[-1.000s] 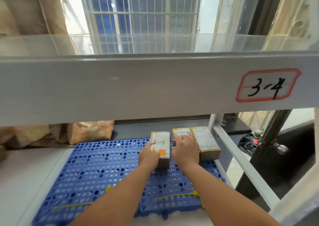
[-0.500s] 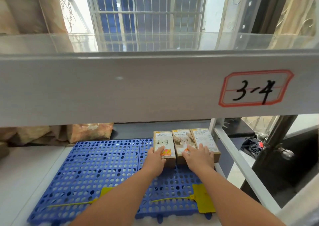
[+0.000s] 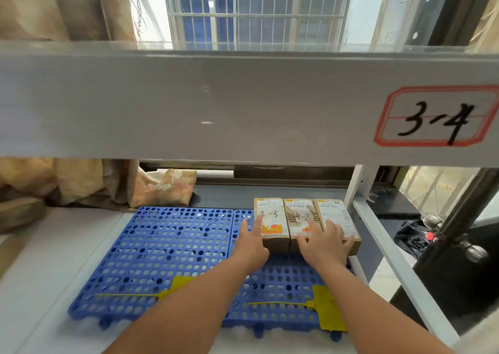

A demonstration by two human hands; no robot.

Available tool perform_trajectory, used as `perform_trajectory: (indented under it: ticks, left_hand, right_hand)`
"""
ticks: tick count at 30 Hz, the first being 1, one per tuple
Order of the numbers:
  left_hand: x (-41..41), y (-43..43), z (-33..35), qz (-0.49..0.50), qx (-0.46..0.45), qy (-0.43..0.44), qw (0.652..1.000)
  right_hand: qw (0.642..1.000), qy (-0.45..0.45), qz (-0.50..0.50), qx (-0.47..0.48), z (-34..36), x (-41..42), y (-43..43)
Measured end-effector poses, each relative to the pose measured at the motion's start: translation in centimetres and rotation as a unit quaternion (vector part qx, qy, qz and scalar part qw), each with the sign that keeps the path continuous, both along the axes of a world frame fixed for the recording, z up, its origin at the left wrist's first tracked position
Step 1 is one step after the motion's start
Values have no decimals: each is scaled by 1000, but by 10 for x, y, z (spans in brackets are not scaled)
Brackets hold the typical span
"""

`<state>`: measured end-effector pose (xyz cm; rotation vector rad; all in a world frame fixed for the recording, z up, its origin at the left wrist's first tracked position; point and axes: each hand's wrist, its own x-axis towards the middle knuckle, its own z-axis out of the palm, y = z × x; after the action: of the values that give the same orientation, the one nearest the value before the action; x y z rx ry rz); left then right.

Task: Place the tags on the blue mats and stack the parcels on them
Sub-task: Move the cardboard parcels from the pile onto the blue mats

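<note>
Two blue perforated mats lie side by side on the lower shelf, the left mat (image 3: 162,251) and the right mat (image 3: 280,286). A yellow tag (image 3: 181,286) lies at the left mat's front, another yellow tag (image 3: 328,310) at the right mat's front. Three brown parcels stand in a row at the back of the right mat: one marked 3-3 (image 3: 270,216), one marked 4-2 (image 3: 299,216), and a third (image 3: 334,216). My left hand (image 3: 251,245) touches the left side of the 3-3 parcel with straight fingers. My right hand (image 3: 324,245) rests flat across the other two.
The upper shelf beam (image 3: 216,105) with a label reading 3-4 (image 3: 437,116) hangs low over the work area. A white upright post (image 3: 356,189) and slanted rail (image 3: 391,259) border the right. Crumpled brown cloth (image 3: 108,186) lies behind the left mat.
The three parcels have been pushed together into a tight row. My right hand slid right onto the two right parcels. My left hand moved to the side of the 3-3 parcel.
</note>
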<state>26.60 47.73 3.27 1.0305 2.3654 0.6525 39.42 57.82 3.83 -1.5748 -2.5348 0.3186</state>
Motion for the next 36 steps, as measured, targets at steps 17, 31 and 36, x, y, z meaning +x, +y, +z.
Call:
perform_trajectory:
  ticks: [17, 31, 36]
  left_hand:
    - [-124, -158, 27, 41, 72, 143, 986]
    - [-354, -431, 26, 187, -10, 176, 966]
    - [-382, -463, -3, 267, 30, 20, 963]
  right_hand:
    - [957, 199, 210, -10, 31, -171, -170]
    - [936, 116, 242, -228, 26, -376, -420]
    - [912, 85, 234, -327, 17, -414, -465]
